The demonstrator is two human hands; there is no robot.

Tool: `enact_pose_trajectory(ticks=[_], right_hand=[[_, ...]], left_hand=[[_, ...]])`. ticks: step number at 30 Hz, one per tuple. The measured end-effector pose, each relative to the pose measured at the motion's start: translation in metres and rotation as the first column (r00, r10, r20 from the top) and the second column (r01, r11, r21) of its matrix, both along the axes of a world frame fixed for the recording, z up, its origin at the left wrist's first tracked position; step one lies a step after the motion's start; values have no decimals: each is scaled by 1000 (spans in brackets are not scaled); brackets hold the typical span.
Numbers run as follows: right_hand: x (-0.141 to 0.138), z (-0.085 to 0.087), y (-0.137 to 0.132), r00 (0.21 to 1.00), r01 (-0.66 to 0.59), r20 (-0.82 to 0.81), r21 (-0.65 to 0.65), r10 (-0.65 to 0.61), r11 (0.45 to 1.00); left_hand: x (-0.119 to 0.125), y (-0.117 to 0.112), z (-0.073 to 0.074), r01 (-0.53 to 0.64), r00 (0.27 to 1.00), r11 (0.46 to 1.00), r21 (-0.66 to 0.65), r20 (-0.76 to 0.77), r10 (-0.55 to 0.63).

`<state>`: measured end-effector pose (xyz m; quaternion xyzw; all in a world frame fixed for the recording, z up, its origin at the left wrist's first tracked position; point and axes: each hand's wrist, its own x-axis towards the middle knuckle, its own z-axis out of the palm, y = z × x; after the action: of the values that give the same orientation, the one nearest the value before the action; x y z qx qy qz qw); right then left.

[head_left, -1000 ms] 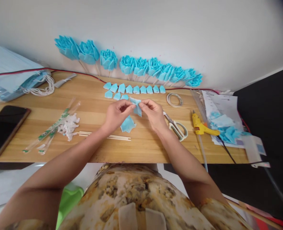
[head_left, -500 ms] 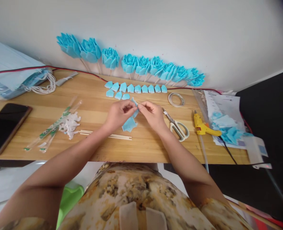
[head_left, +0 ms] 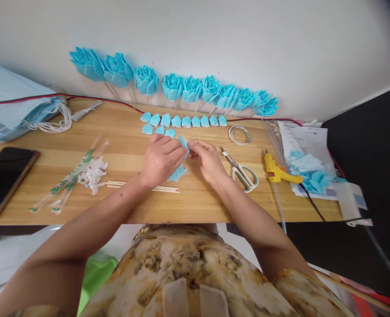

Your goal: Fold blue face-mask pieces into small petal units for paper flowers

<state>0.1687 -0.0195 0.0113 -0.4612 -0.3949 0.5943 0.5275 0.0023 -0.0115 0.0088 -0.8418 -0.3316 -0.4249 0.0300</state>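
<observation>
The handheld pale-blue pointed piece (head_left: 182, 140) looks like matt cloth, as do the layered bright-blue flowers (head_left: 146, 81). The tan grained wooden surface (head_left: 201, 207) has a soft sheen; the yellow plastic glue gun (head_left: 274, 172) is smooth, the black rectangular phone (head_left: 7, 178) glossy.

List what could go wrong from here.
The thin blue piece held between the left hand and right hand might tear if pulled hard.
The left forearm crosses above the sticks and could roll them.
The scissors beside the right hand might get knocked.

Flowers (head_left: 191, 89) behind petals (head_left: 186, 122), scissors (head_left: 236, 167) right (phone (head_left: 7, 181) left)
</observation>
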Motion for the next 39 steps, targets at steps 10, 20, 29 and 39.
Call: enact_pose_trajectory(ticks=[10,20,29,39], right_hand=[[-2,-1,2,996,-24,-88,-55,19,998],[0,-2,3,985,-82,-157,-100,66,992],[2,1,2,944,-296,-180,-86,278,951],[6,12,-1,981,-180,82,54,175,982]], left_hand=[[1,1,4,-24,999,986,164,-19,28],[2,1,1,5,993,1000,-18,119,-3],[9,1,4,201,808,856,-476,575,130],[7,6,-1,324,686,710,-625,672,279]])
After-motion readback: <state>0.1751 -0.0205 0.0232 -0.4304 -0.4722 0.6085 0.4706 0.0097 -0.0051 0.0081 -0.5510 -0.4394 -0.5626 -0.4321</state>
